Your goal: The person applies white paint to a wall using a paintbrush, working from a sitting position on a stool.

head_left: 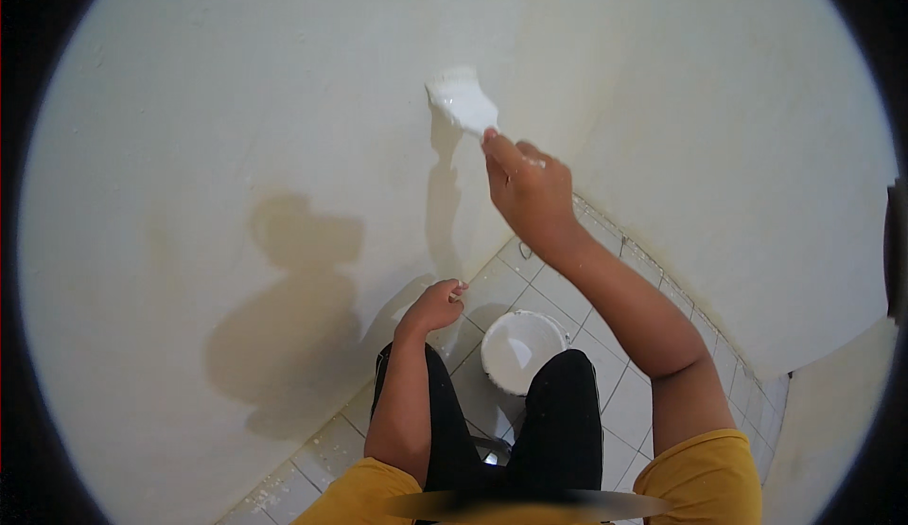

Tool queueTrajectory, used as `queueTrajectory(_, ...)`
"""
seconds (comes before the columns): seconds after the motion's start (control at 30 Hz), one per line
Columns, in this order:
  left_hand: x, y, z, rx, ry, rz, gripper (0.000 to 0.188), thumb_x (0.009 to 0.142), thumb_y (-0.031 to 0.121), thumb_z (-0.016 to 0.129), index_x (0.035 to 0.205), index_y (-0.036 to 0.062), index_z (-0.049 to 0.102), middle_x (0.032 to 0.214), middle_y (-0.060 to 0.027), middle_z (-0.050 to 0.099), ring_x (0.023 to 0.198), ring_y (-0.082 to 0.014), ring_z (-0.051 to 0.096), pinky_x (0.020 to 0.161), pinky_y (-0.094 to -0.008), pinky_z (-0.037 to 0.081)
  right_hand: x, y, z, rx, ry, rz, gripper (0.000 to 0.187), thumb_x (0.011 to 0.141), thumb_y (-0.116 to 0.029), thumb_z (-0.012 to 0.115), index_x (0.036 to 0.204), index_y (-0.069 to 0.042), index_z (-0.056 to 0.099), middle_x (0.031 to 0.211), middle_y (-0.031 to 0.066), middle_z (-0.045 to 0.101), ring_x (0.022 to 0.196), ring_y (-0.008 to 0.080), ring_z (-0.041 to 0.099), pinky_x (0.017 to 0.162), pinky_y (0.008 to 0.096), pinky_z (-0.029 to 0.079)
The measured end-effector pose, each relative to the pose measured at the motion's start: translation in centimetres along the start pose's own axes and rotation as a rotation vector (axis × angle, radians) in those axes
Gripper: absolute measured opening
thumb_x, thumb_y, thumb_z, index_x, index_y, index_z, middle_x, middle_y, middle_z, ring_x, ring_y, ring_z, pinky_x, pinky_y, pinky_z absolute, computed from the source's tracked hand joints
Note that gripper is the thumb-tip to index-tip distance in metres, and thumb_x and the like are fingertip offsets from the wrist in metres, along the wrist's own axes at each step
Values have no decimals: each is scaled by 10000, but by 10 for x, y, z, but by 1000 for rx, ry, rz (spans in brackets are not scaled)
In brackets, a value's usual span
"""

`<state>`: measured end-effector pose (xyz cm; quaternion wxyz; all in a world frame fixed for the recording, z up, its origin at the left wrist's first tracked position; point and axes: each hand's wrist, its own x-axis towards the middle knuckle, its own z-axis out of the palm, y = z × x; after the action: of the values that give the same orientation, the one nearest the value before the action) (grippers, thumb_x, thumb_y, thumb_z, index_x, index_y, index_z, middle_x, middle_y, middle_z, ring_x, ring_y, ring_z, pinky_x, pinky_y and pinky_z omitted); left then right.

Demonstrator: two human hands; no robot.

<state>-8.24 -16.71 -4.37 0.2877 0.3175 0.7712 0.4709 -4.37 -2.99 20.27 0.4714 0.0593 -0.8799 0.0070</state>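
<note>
Raised in front of me, my right hand [532, 184] is closed around the handle of a wide paintbrush [463, 99]. White paint coats the brush, and its bristle end points up and left, at the pale wall [312, 80]. I cannot tell how firmly the bristles press on it. My left hand [435, 306] hovers low above my left knee, with fingers loosely bent, thumb a little apart and nothing visible in it. White specks show on its fingertips. Between my knees and slightly forward stands a round bucket [492, 364] with white paint inside.
A second wall [738, 166] meets the first at a corner on the right. White floor tiles [624, 411] run below, with paint spots along the wall's foot at lower left. My shadow falls on the left wall. A dark object [894, 251] juts in at the right edge.
</note>
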Motion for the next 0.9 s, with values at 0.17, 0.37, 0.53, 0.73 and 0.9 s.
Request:
queueTrajectory(0.17, -1, 1, -3, 20, -6, 6, 403, 829, 82, 555, 1227, 18, 570, 1169, -131, 625, 978, -223, 632, 853, -341, 505, -46, 3, 23, 108, -110, 63, 210, 839, -97, 616, 1049, -88, 607, 605, 125, 546, 474, 324, 565, 412, 416, 426)
queueTrajectory(0.37, 0, 11, 0, -13, -28, -5, 393, 828, 98, 569, 1213, 18, 575, 1166, -143, 625, 988, -240, 632, 854, -349, 501, -79, 4, 32, 115, -305, 153, 73, 844, -101, 636, 915, -85, 629, 619, 117, 592, 552, 319, 605, 463, 405, 452)
queueTrajectory(0.53, 1, 0, 1, 32, -23, -8, 389, 830, 104, 572, 1211, 24, 578, 1166, -149, 624, 1003, -250, 627, 859, -349, 496, -74, 9, 22, 161, -420, 213, 106, 813, -133, 670, 912, -98, 663, 673, 112, 630, 657, 332, 631, 575, 423, 491)
queueTrajectory(0.73, 0, 5, 1, 20, -44, -38, 397, 831, 115, 581, 1220, 35, 578, 1170, -149, 620, 1033, -249, 614, 887, -350, 485, -11, 28, -12, 44, -669, 254, 165, 741, -195, 741, 879, -121, 691, 892, 122, 668, 902, 308, 621, 757, 400, 494)
queueTrajectory(0.9, 2, 1, 1, 22, -36, -45, 407, 827, 128, 579, 1226, 50, 585, 1145, -160, 631, 1055, -276, 616, 910, -343, 473, 66, 41, -22, 23, -518, 194, 212, 710, -156, 760, 909, -104, 708, 896, 124, 636, 905, 294, 608, 771, 388, 490)
